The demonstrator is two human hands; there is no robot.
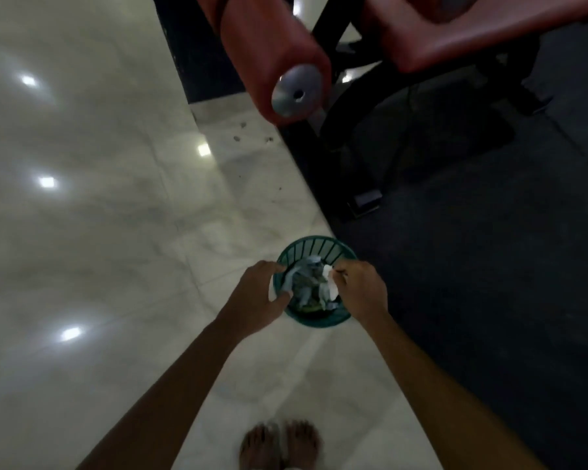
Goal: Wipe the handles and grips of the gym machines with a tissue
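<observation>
A: Where are the hands?

B: Both are held out over a green waste basket (pixel 333 247) that stands on the pale tiled floor (pixel 116 232), right at the edge of a dark rubber mat (pixel 472 266).

A: And the tissue?

B: The right hand (pixel 362 291) pinches a white tissue (pixel 330 283) between thumb and curled fingers, just above the basket's opening. Crumpled paper (pixel 306 279) already fills the basket below it.

A: What about the left hand?

B: The left hand (pixel 257 296) hangs over the basket's near-left rim, fingers bent loosely inward with the thumb pointing toward the paper. Whether it touches anything is hard to tell; the picture is blurred there.

A: Any gym gear in sight?

B: Yes, further off. A red padded roller (pixel 269 52) with a silver end cap (pixel 296 91) juts out above the basket, and a red seat pad (pixel 455 32) sits to its right on a black frame (pixel 336 106) resting on the mat.

A: Anything else?

B: The person's bare feet (pixel 280 444) stand on the tiles, at the lower edge.
</observation>
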